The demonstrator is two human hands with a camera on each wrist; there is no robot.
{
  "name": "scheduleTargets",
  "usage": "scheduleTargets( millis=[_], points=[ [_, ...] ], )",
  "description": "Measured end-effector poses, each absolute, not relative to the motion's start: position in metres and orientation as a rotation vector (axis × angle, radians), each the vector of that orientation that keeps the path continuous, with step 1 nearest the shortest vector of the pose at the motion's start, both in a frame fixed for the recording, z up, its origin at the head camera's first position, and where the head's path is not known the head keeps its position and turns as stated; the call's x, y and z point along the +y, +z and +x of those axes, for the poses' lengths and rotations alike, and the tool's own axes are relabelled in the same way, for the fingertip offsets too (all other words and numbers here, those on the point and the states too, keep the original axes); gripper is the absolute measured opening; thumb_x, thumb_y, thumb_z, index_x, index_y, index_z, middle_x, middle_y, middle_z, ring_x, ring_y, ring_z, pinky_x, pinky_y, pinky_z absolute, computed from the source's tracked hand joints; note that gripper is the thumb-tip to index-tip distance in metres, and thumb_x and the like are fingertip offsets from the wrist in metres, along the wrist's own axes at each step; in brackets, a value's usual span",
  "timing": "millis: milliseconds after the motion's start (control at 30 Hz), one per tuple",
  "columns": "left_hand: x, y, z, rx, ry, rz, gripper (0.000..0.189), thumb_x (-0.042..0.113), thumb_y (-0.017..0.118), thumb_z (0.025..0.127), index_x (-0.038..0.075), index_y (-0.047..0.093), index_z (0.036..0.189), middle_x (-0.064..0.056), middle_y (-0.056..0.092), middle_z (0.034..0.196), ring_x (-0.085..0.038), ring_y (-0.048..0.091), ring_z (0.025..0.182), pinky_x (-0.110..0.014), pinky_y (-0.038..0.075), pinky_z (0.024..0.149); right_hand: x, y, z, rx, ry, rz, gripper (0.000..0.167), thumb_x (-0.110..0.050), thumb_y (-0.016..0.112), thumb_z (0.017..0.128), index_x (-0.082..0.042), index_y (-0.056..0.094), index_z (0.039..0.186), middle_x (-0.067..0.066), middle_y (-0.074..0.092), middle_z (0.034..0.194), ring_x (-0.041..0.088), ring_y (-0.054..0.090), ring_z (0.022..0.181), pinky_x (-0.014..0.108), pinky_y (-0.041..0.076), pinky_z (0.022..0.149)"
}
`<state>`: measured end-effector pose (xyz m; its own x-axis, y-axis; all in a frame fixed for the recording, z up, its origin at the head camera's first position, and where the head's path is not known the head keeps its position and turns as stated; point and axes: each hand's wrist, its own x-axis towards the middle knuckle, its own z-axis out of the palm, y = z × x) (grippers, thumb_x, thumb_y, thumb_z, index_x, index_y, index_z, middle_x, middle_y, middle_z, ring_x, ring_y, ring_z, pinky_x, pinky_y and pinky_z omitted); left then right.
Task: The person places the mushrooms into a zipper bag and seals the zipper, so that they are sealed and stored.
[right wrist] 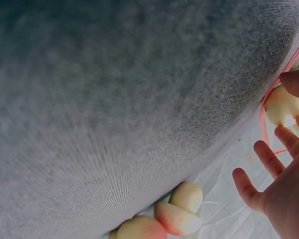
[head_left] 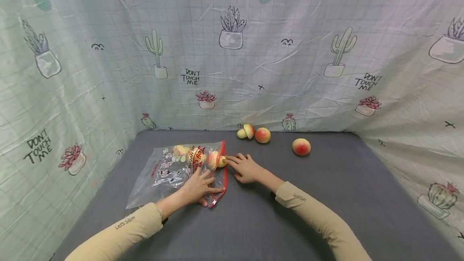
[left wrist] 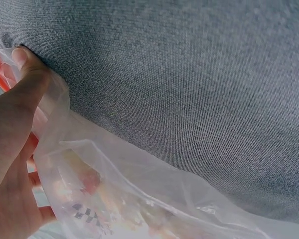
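A clear printed zip bag (head_left: 145, 186) with a red zip edge lies on the table, its mouth facing right. My left hand (head_left: 197, 188) holds the bag near this edge, thumb by the near corner and fingers spread over the plastic. In the left wrist view the film folds around the thumb (left wrist: 32, 79). Several yellow-and-red toy pieces show through the bag. One yellowish, mushroom-like piece (right wrist: 284, 105) sits at the mouth. My right hand (head_left: 248, 168) reaches in from the right, its fingers extended and a fingertip against that piece.
Behind the right hand, a mushroom-shaped toy (head_left: 246, 131) lies beside a round red-and-yellow piece (head_left: 262, 135). Another round piece (head_left: 301, 147) stands farther right on the dark grey table (head_left: 326, 196). A cactus-print curtain (head_left: 261, 67) hangs along the back and sides.
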<state>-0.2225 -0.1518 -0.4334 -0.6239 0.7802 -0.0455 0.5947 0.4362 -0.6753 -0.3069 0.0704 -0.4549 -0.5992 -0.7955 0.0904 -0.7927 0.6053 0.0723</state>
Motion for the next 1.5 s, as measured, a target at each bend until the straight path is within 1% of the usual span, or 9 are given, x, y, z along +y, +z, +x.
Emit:
scheduleTargets(
  millis=[100, 333, 467, 700, 933, 1200, 1500],
  points=[
    [-0.1518, -0.4343, -0.2222, -2.428, 0.962, -1.192, 0.070, 0.074, 0.046, 0.062, 0.054, 0.033, 0.128, 0.010, 0.055, 0.115, -0.019, 0.047, 0.111, -0.045, 0.041, 0.088, 0.0718, -0.4548, -0.3061, -2.710, -0.047, 1.346, 0.063, -0.027, 0.055, 0.084, -0.020, 0.027, 0.141, -0.001, 0.029, 0.145, 0.019, 0.038, 0.111, 0.040, 0.036, 0.077],
    [-0.1504, -0.4333, -0.2218, -2.461, 0.958, -1.207, 0.071, 0.072, 0.048, 0.064, 0.053, 0.031, 0.130, 0.009, 0.054, 0.118, -0.020, 0.045, 0.114, -0.046, 0.041, 0.089, 0.0743, -0.4544, -0.3038, -2.674, -0.057, 1.360, 0.061, -0.027, 0.055, 0.084, -0.020, 0.030, 0.139, -0.001, 0.031, 0.144, 0.020, 0.039, 0.113, 0.041, 0.037, 0.079],
    [-0.1508, -0.4345, -0.2219, -2.447, 0.955, -1.208, 0.071, 0.073, 0.047, 0.063, 0.053, 0.030, 0.130, 0.010, 0.055, 0.117, -0.020, 0.046, 0.114, -0.047, 0.041, 0.090, 0.0763, -0.4529, -0.3015, -2.658, -0.089, 1.363, 0.061, -0.028, 0.055, 0.084, -0.020, 0.031, 0.139, -0.001, 0.032, 0.143, 0.019, 0.039, 0.114, 0.041, 0.037, 0.080],
    [-0.1523, -0.4357, -0.2227, -2.433, 0.953, -1.222, 0.072, 0.073, 0.046, 0.063, 0.053, 0.030, 0.130, 0.009, 0.055, 0.117, -0.020, 0.045, 0.115, -0.047, 0.039, 0.091, 0.0793, -0.4527, -0.2981, -2.599, -0.082, 1.385, 0.059, -0.030, 0.057, 0.084, -0.018, 0.035, 0.137, 0.002, 0.036, 0.141, 0.021, 0.042, 0.112, 0.041, 0.037, 0.078],
    [-0.1524, -0.4350, -0.2215, -2.455, 0.929, -1.235, 0.071, 0.072, 0.047, 0.063, 0.053, 0.031, 0.130, 0.009, 0.055, 0.119, -0.020, 0.046, 0.116, -0.046, 0.040, 0.090, 0.0781, -0.4553, -0.3003, -2.624, -0.109, 1.371, 0.060, -0.035, 0.055, 0.085, -0.022, 0.031, 0.139, 0.000, 0.032, 0.143, 0.020, 0.040, 0.116, 0.044, 0.037, 0.083],
    [-0.1523, -0.4330, -0.2201, -2.451, 0.951, -1.223, 0.071, 0.072, 0.046, 0.063, 0.053, 0.031, 0.130, 0.010, 0.055, 0.120, -0.020, 0.046, 0.115, -0.046, 0.041, 0.089, 0.0763, -0.4565, -0.3013, -2.624, -0.116, 1.377, 0.060, -0.040, 0.052, 0.087, -0.022, 0.030, 0.140, -0.001, 0.031, 0.144, 0.019, 0.040, 0.116, 0.044, 0.036, 0.085],
    [-0.1544, -0.4346, -0.2207, -2.460, 0.945, -1.231, 0.071, 0.072, 0.047, 0.063, 0.053, 0.031, 0.130, 0.010, 0.055, 0.119, -0.019, 0.046, 0.114, -0.045, 0.041, 0.088, 0.0725, -0.4552, -0.3025, -2.626, -0.142, 1.381, 0.060, -0.041, 0.050, 0.087, -0.023, 0.028, 0.141, -0.001, 0.032, 0.144, 0.019, 0.040, 0.116, 0.043, 0.036, 0.085]
  ],
)
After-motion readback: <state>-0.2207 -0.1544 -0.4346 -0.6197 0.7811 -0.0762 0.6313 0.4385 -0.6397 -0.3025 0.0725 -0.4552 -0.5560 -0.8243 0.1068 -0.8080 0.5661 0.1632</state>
